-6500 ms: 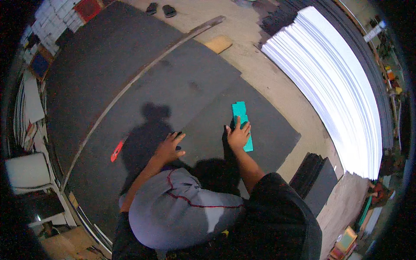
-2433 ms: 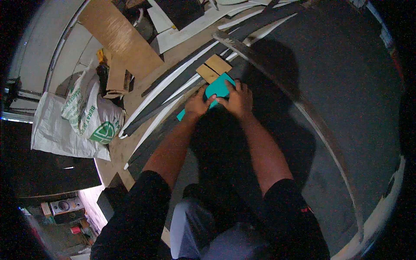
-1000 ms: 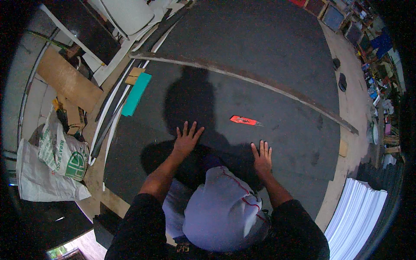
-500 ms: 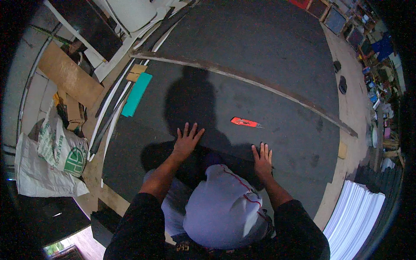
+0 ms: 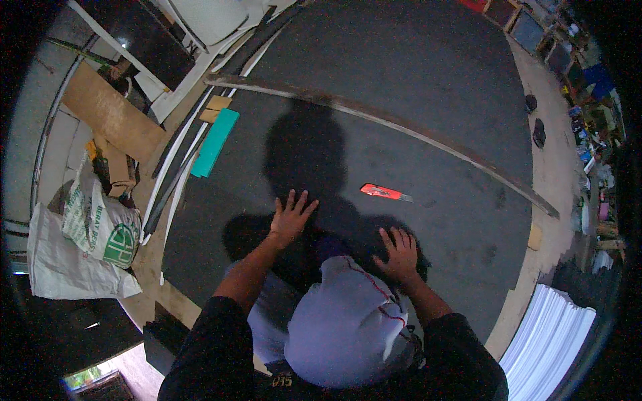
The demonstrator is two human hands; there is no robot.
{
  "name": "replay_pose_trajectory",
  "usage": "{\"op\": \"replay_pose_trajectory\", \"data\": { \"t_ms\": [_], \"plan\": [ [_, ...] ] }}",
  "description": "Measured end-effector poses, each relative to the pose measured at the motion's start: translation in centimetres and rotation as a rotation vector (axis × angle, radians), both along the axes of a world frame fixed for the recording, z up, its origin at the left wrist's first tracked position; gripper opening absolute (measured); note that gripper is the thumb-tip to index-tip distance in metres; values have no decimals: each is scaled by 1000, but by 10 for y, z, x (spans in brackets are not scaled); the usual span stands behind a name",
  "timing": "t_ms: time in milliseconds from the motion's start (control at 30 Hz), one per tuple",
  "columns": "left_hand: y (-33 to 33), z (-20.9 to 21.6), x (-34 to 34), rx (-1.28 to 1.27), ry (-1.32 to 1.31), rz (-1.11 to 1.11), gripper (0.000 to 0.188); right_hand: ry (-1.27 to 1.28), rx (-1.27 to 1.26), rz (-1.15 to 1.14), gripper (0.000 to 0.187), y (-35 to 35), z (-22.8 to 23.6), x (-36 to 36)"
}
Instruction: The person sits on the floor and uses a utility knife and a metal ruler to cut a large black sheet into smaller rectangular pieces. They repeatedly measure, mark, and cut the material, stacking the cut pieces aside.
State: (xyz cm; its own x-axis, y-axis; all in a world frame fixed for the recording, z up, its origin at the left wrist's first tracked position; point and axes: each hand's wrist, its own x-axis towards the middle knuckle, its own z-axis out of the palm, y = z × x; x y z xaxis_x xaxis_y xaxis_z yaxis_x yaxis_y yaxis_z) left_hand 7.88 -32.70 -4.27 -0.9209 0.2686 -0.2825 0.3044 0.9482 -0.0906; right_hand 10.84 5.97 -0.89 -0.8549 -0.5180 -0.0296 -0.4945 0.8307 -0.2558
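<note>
My left hand (image 5: 290, 222) lies flat on a large dark grey sheet (image 5: 461, 220), fingers spread and nothing in it. My right hand (image 5: 399, 252) is at the sheet too, fingers apart and empty; I cannot tell whether its whole palm touches. Beyond my right hand lies a red utility knife (image 5: 382, 192), its blade pointing right. A long straight bar (image 5: 388, 119) crosses the sheet farther off, slanting down to the right. Toward the left edge rests a flat teal block (image 5: 215, 143). My knees are on or by the sheet's near side.
Two small tan blocks (image 5: 215, 108) sit beside the teal one. White and black strips (image 5: 175, 150) run along the left edge. White sacks (image 5: 100, 234) and a brown board (image 5: 112, 120) stand at left. A stack of white sheets (image 5: 548, 341) is at near right; dark footwear (image 5: 539, 134) lies beyond the right edge.
My right hand has shifted slightly left, its fingers now spread and leaning left. My left hand stays in place on the sheet. The whole view has moved slightly.
</note>
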Motion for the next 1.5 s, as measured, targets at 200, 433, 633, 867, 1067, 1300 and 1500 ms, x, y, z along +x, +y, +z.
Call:
{"op": "replay_pose_trajectory", "data": {
  "t_ms": [200, 433, 633, 867, 1067, 1300, 1500],
  "plan": [
    [4, 40, -12, 102, -108, -37, 94, -223, -261, -601, 69, -71, -15, -87],
    [-38, 38, -19, 456, 246, 204, 74, -157, -385, -739, 45, -92, -55, -133],
    [-136, -2, -41, 674, 868, 841, 46, -177, -697, -616, 46, -120, -34, -135],
    [-267, -48, -38, 1187, 1213, 1724, 53, -330, -728, -161, 51, -276, -16, -230],
    [-300, -71, -44, 1573, 1243, 1683, 59, -179, -539, 64, 46, -453, -15, -319],
    [-296, -77, -68, 1438, 1412, 1600, 47, -44, -468, 291, 53, -583, -28, -371],
    [-293, -65, -79, 1139, 1372, 1788, 42, 1, -482, 421, 50, -600, -54, -381]
  ]
}}
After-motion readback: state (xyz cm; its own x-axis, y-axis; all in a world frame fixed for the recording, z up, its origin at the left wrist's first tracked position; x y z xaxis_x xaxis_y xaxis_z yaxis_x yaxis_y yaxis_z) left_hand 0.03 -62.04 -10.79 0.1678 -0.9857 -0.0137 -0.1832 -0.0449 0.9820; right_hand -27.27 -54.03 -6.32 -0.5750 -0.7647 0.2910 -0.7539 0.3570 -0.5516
